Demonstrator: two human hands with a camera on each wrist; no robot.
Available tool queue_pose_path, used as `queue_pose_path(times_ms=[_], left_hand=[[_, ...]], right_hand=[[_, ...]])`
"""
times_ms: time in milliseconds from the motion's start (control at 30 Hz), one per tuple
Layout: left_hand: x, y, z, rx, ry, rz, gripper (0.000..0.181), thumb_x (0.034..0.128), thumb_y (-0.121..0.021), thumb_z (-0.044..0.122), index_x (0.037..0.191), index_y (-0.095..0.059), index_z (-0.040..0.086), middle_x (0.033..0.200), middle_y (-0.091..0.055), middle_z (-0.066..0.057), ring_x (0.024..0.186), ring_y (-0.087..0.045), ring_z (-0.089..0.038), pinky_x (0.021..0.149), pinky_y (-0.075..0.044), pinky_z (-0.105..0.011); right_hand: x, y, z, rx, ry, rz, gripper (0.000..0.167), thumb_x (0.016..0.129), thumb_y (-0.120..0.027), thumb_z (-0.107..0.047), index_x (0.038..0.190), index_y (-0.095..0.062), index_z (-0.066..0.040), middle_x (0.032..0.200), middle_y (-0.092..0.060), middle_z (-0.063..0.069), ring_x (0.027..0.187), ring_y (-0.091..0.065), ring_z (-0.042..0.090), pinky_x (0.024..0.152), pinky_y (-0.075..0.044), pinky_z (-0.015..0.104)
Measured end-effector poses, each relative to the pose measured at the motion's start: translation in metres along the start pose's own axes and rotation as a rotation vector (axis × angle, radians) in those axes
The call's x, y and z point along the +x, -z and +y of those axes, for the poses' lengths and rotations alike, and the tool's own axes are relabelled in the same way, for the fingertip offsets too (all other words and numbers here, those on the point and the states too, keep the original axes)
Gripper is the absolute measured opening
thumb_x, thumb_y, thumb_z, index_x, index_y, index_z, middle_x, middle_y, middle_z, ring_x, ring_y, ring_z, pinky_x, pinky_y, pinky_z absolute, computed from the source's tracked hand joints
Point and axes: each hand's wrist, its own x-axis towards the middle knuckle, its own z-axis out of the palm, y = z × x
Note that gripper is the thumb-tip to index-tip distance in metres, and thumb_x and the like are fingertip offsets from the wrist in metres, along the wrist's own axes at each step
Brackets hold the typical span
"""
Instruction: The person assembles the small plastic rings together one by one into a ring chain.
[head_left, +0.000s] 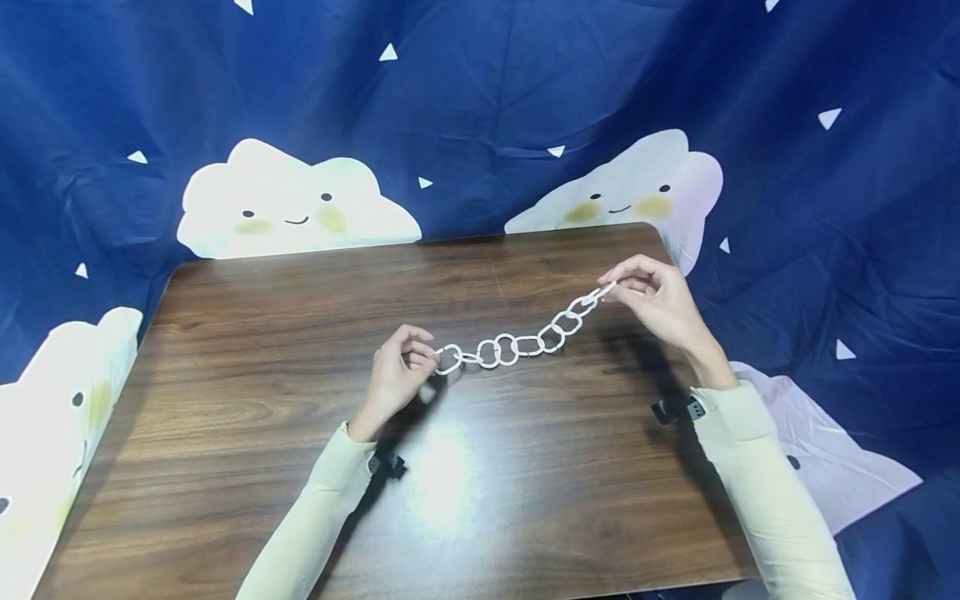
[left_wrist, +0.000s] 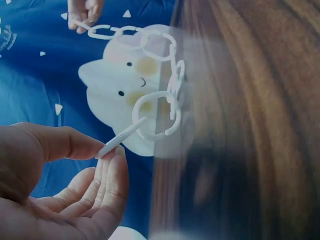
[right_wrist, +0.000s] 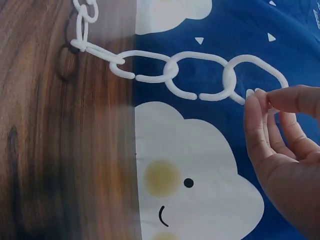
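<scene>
A white plastic chain (head_left: 529, 345) of several oval links hangs in a shallow sag between my two hands, above the tabletop. My left hand (head_left: 401, 371) pinches the link at its left end between thumb and fingertip. In the left wrist view that end link (left_wrist: 122, 136) points away from the fingers. At the other end, higher and farther back, my right hand (head_left: 656, 300) pinches the last link (right_wrist: 257, 60). Small gaps show in some links, as in the right wrist view. The right hand's fingertips partly cover the link they hold.
Under the chain lies a brown wood-grain table (head_left: 247, 400) with a bright glare patch near its front. A dark blue curtain (head_left: 465, 100) with white clouds and triangles stands behind and beside it. Each cream sleeve carries a small black device (head_left: 386, 465) at the wrist.
</scene>
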Motion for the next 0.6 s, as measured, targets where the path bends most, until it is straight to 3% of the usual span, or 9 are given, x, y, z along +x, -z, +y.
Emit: queue_pose_path(times_ms=[167,367,600], left_hand=[[0.003,0.006,0.0,-0.019,-0.008,0.01,0.035,0.085,-0.073,-0.007,0.118,-0.062,-0.009,0.095,-0.078,-0.026,0.069,-0.067,0.0,0.065,-0.06,-0.012],[0.007,0.011,-0.001,-0.063,-0.015,0.022,0.033,0.0877,-0.073,-0.007,0.119,-0.061,-0.01,0.095,-0.076,-0.029,0.068,-0.064,0.0,0.062,-0.055,-0.008],[0.01,0.019,-0.004,-0.112,-0.007,0.04,0.033,0.0891,-0.07,-0.009,0.12,-0.061,-0.01,0.1,-0.073,-0.037,0.071,-0.069,-0.009,0.064,-0.059,-0.012]], right_hand=[[-0.001,0.007,0.002,0.041,0.013,0.022,0.013,0.097,-0.048,0.016,0.101,-0.06,0.017,0.098,-0.078,0.008,0.086,-0.075,0.012,0.078,-0.065,0.021],[-0.003,0.014,0.001,0.057,0.0,0.065,0.007,0.095,-0.066,0.009,0.101,-0.064,0.008,0.095,-0.077,0.005,0.082,-0.075,0.009,0.075,-0.063,0.017],[-0.005,0.023,0.003,0.035,0.038,0.077,0.013,0.093,-0.064,0.015,0.106,-0.061,0.016,0.097,-0.08,0.004,0.089,-0.077,0.008,0.077,-0.062,0.013]])
